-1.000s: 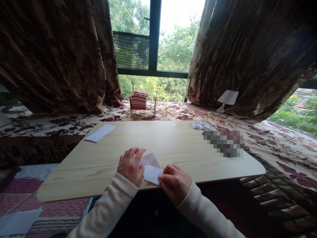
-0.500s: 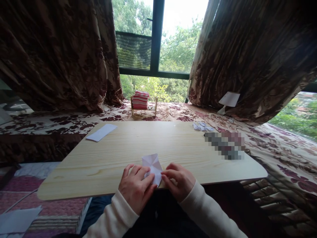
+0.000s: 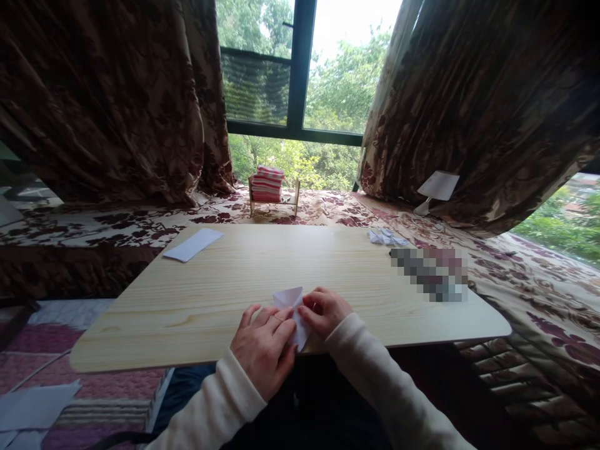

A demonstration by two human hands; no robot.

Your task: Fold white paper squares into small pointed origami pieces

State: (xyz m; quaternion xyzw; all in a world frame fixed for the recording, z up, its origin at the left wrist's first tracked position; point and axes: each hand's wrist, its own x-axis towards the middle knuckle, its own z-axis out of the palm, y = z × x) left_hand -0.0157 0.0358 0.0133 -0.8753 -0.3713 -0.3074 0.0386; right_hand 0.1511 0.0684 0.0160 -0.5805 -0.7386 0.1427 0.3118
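Note:
A small white sheet of paper [image 3: 288,298] with crease lines lies near the front edge of the pale wooden table [image 3: 262,262]. My left hand [image 3: 265,344] presses on its left side, fingers bent over the sheet and thumb close to the table edge. On the right side, my right hand [image 3: 325,312] pinches the paper's edge between thumb and forefinger. Both hands cover much of the sheet, so its full outline is hidden.
A white paper strip [image 3: 194,244] lies at the back left of the table, folded white paper pieces [image 3: 387,237] at the back right. A blurred-out patch [image 3: 429,275] covers something nearby. Beyond are a small rack of striped cloths [image 3: 267,184] and a lamp [image 3: 438,185].
My right hand has moved up along the paper's right edge, away from the near corner. My left hand stays on the sheet. The view has shifted slightly.

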